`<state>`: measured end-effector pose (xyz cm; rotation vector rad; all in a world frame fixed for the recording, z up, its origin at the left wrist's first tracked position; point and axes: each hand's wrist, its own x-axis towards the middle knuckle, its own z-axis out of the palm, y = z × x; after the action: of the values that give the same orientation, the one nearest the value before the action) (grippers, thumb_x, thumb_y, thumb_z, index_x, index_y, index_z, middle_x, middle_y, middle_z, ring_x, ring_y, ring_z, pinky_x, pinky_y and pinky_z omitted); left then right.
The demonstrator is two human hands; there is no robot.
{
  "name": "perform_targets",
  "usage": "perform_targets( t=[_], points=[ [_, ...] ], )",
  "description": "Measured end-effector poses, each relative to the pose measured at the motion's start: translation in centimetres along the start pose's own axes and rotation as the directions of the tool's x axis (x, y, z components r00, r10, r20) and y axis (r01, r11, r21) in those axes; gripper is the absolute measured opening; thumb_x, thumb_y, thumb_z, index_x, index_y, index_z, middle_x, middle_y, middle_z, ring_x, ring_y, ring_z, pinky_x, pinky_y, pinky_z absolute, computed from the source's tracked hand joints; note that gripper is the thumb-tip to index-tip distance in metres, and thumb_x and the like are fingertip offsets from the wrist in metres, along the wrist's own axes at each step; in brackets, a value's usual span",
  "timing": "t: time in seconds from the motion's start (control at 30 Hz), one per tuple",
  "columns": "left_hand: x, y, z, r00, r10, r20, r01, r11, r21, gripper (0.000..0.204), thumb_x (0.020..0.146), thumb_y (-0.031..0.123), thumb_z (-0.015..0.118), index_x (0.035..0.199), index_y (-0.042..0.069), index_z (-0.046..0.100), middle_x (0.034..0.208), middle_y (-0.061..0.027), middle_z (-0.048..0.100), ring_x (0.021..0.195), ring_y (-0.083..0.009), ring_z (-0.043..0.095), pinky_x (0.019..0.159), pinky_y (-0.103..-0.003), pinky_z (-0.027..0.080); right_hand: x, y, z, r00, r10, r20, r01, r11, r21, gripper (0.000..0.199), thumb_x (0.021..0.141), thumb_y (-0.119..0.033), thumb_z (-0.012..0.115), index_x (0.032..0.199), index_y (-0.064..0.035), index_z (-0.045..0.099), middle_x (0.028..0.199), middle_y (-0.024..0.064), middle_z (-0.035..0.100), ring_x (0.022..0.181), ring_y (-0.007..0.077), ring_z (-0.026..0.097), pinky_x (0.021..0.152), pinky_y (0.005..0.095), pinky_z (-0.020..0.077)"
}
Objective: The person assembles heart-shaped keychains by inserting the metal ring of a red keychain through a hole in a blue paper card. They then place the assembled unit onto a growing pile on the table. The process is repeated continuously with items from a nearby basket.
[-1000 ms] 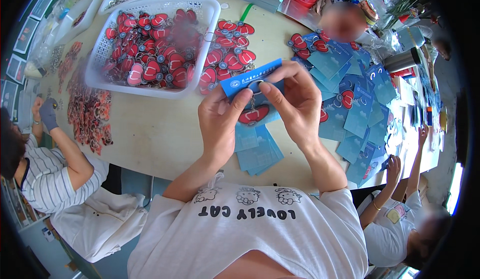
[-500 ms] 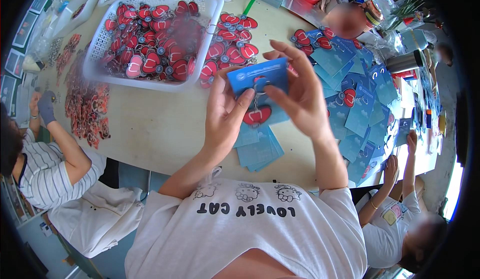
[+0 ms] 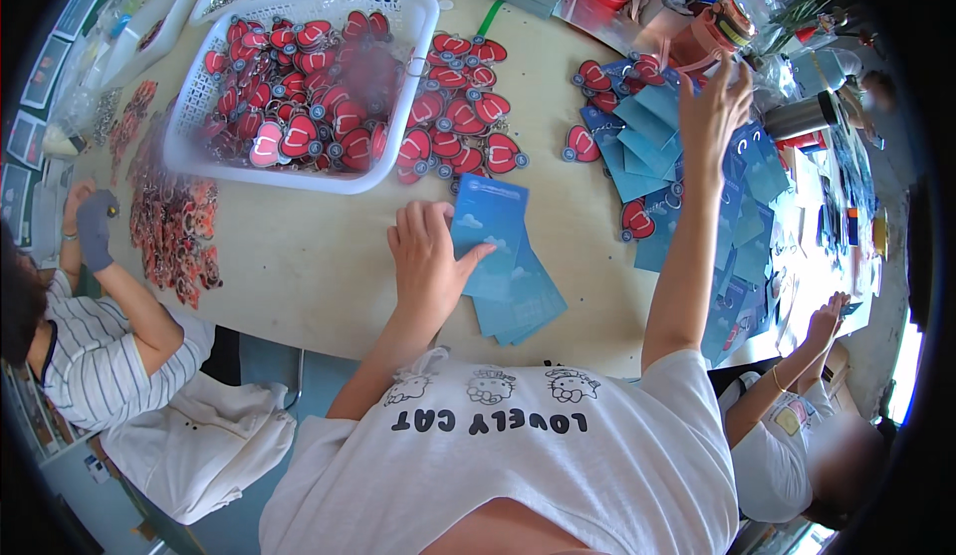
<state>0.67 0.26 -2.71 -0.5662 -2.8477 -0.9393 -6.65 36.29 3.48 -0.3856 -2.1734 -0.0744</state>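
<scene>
Blue card (image 3: 496,212) in pinch of left hand (image 3: 428,256); right hand (image 3: 711,112) outstretched, loosely spread

Light floods in hardest from the right, washing the table's (image 3: 299,276) far end to near white, and a violet fringe edges the bright strip beyond. On my near side it falls softer, shading the folds of the white shirt (image 3: 448,475). The blue cards (image 3: 490,219) look sharp; a smudge hazes some red tags (image 3: 299,135). Black corners close round bent edges.
</scene>
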Motion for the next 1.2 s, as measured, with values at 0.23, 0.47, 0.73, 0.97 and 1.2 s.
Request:
perform_targets(
  t=[0.23,0.47,0.73,0.97,1.2],
  points=[
    [0.1,-1.2,-0.3,0.974,-0.126,0.188,0.226,0.524,-0.821,0.021,0.091,0.007,0.063,0.105,-0.001,0.051,0.093,-0.0091,0.062,0.083,-0.0093,0.057,0.073,-0.025,0.046,-6.0,-11.4,-1.0,0.594,-0.372,0.713,-0.285,0.731,0.620,0.018,0.081,-0.021,0.073,0.093,-0.0077,0.071,0.098,0.0115,0.065,0.093,0.0263,0.062,0.082,0.0368,0.0487],
    [0.4,-1.3,-3.7,0.965,-0.253,0.075,0.181,0.427,-0.886,0.036,0.091,0.001,0.060,0.125,-0.002,0.047,0.112,-0.0068,0.058,0.101,-0.0110,0.054,0.090,-0.027,0.043,-8.0,-11.6,-1.4,0.658,-0.432,0.617,-0.174,0.710,0.683,0.034,0.073,-0.024,0.078,0.099,-0.0056,0.064,0.095,0.0125,0.063,0.089,0.0291,0.063,0.077,0.0378,0.0508],
    [1.5,-0.5,-4.0,0.961,-0.256,0.104,0.168,0.245,-0.955,0.046,0.091,0.000,0.058,0.133,0.002,0.041,0.120,-0.0085,0.055,0.107,-0.0138,0.053,0.095,-0.029,0.041,-7.2,-8.6,-4.6,0.685,-0.217,0.696,0.020,0.960,0.279,0.033,0.072,-0.021,0.078,0.093,-0.0011,0.062,0.094,0.0116,0.060,0.092,0.0273,0.059,0.078,0.0390,0.0468],
    [2.2,0.5,-3.8,0.973,-0.230,0.014,0.102,0.377,-0.921,0.033,0.096,0.006,0.056,0.127,0.001,0.048,0.113,-0.0056,0.057,0.103,-0.0110,0.053,0.092,-0.027,0.041,-7.2,-10.2,-3.8,0.628,-0.506,0.591,0.047,0.783,0.621,0.018,0.076,-0.012,0.074,0.087,-0.0028,0.062,0.094,0.0101,0.059,0.094,0.0266,0.056,0.085,0.0389,0.0443],
    [4.6,0.9,-3.0,0.978,-0.195,-0.074,0.008,0.392,-0.920,0.024,0.096,0.005,0.056,0.119,-0.001,0.052,0.105,-0.0043,0.058,0.098,-0.0097,0.053,0.088,-0.026,0.042,-7.7,-10.3,-3.5,0.694,-0.589,0.414,0.251,0.738,0.627,0.012,0.085,-0.005,0.063,0.094,0.0003,0.056,0.101,0.0120,0.054,0.092,0.0278,0.055,0.081,0.0367,0.0468]
  ],
)
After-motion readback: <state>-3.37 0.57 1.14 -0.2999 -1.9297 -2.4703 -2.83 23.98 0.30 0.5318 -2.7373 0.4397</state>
